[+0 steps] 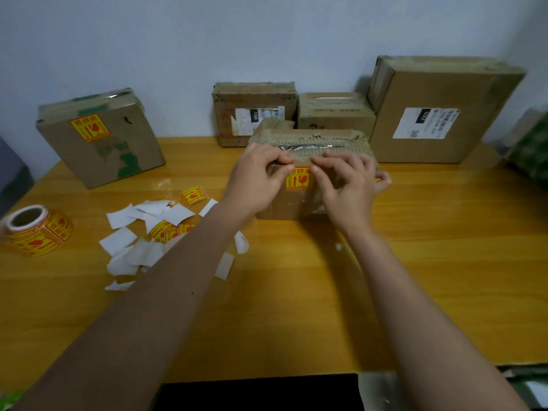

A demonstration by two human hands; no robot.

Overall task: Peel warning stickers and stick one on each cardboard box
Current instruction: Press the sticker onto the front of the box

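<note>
I see both hands on centre box (292, 203), mid-desk (415, 262). Left hand (255, 182) fingers (278, 158) bent, pressing sticker (298, 180) top edge; right hand (347, 185) fingers likewise, little finger off box's right. Nothing grasped. Sticker roll (35, 229) far left.

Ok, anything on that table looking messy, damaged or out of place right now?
Yes. White backing papers lie scattered left of the box in hand, with loose stickers mixed in. The box at far left leans tilted, its sticker crooked. Box tops look torn and ragged.
</note>
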